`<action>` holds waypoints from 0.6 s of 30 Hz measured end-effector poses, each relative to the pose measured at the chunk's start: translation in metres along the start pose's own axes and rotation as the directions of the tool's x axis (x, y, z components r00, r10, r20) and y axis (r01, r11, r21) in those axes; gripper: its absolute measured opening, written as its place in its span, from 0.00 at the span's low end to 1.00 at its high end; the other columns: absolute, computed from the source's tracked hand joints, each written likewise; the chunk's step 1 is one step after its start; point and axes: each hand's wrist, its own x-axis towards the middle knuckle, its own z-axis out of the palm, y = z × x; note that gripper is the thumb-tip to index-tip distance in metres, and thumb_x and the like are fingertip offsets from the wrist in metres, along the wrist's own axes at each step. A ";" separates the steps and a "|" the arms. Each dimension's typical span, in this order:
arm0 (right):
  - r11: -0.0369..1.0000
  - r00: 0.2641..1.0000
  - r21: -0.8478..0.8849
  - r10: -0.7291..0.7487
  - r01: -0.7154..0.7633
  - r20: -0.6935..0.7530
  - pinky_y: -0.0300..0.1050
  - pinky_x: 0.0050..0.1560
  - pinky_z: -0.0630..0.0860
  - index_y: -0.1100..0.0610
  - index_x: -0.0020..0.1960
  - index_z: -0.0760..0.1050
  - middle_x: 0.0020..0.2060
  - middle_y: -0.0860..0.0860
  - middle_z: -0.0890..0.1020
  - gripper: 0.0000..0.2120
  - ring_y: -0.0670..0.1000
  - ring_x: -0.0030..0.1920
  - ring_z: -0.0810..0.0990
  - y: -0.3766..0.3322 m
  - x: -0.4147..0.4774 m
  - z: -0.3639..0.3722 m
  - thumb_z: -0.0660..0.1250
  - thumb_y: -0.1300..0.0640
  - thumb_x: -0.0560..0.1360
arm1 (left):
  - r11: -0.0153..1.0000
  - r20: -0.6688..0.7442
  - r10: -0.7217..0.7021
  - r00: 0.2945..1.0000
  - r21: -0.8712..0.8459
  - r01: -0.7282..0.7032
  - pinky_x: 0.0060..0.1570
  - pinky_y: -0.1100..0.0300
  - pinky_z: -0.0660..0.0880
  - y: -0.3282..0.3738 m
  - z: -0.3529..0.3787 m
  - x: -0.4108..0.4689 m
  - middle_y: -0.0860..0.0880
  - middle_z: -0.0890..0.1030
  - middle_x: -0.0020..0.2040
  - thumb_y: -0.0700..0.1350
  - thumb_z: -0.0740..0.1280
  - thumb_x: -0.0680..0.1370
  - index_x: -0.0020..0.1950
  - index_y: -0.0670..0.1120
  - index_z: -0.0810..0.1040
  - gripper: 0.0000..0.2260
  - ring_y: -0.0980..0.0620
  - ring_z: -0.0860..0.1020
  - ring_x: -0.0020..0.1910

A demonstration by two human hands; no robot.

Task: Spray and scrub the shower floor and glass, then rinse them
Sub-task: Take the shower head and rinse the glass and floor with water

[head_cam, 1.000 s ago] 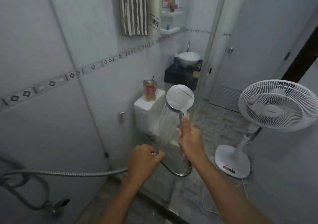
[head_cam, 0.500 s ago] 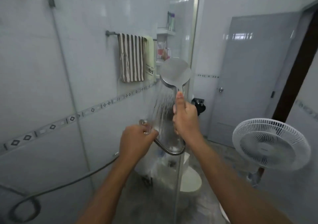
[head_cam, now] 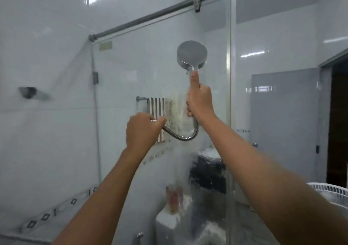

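My right hand (head_cam: pixel 199 101) grips the handle of a round chrome shower head (head_cam: pixel 191 56), raised high with the thumb stretched up its neck. Water sprays from it onto the glass shower panel (head_cam: pixel 131 71) and runs down in streaks. My left hand (head_cam: pixel 143 129) grips the metal shower hose (head_cam: pixel 181 135), which loops between the two hands. The shower floor is out of view.
A steel support bar (head_cam: pixel 160 14) runs over the top of the glass. Behind the glass are a striped towel (head_cam: pixel 156 105) on a rail, a toilet cistern (head_cam: pixel 169 224) and a dark vanity (head_cam: pixel 209 175). A white fan (head_cam: pixel 331 194) and grey door (head_cam: pixel 284 116) stand at right.
Both hands have risen with the shower head and hose, moving the spray from the lower glass to its upper part. My view has tilted up with them.
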 end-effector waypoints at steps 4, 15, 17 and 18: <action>0.993 0.999 0.107 0.042 -0.041 -0.007 0.41 0.21 0.67 0.56 0.38 0.65 0.28 0.55 0.66 0.30 0.50 0.23 0.67 -0.010 0.018 0.037 0.51 0.29 0.77 | 0.999 -0.040 -0.027 0.999 0.019 0.028 0.26 0.60 0.55 -0.015 -0.025 0.027 0.52 0.58 0.21 0.49 0.69 0.71 0.24 0.47 0.61 0.22 0.53 0.58 0.22; 0.932 0.915 0.118 0.301 -0.342 0.268 0.40 0.21 0.66 0.57 0.37 0.64 0.24 0.53 0.66 0.29 0.50 0.20 0.65 0.108 -0.079 0.158 0.54 0.31 0.78 | 0.925 0.023 -0.319 0.948 0.225 0.305 0.27 0.56 0.60 -0.165 -0.045 -0.067 0.49 0.61 0.23 0.54 0.65 0.69 0.24 0.46 0.65 0.19 0.50 0.61 0.24; 0.916 0.883 0.098 0.341 -0.389 0.323 0.41 0.22 0.66 0.57 0.39 0.66 0.25 0.55 0.66 0.30 0.50 0.21 0.65 0.139 -0.109 0.170 0.54 0.29 0.77 | 0.892 0.044 -0.390 0.920 0.267 0.365 0.26 0.58 0.58 -0.185 -0.042 -0.097 0.52 0.60 0.22 0.53 0.67 0.70 0.24 0.46 0.64 0.20 0.51 0.62 0.23; 0.903 0.856 0.084 0.364 -0.421 0.368 0.42 0.22 0.66 0.57 0.39 0.66 0.26 0.55 0.66 0.30 0.50 0.21 0.65 0.158 -0.131 0.176 0.53 0.29 0.77 | 0.866 0.042 -0.429 0.902 0.302 0.398 0.26 0.59 0.57 -0.197 -0.041 -0.118 0.52 0.59 0.21 0.51 0.68 0.70 0.24 0.46 0.63 0.21 0.51 0.62 0.22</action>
